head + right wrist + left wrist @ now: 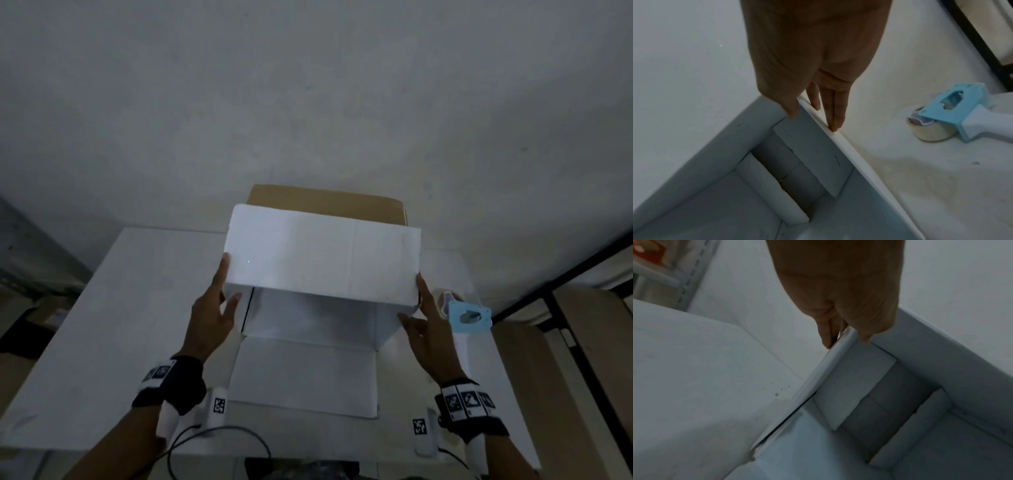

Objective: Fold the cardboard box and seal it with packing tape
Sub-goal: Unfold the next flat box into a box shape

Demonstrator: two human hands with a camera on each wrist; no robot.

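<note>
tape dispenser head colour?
Light blue, on a white handle; the tape dispenser shows best in the right wrist view.

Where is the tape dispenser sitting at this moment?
The tape dispenser lies on the white table, on the person's right, just beyond the right hand that holds the cardboard box side; nobody touches it.

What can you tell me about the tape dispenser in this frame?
The tape dispenser lies flat on the white table, right of the box, untouched. It has a light blue plastic head with a cut-out, a white handle and a roll of clear tape. The right hand is at the box instead.
</note>
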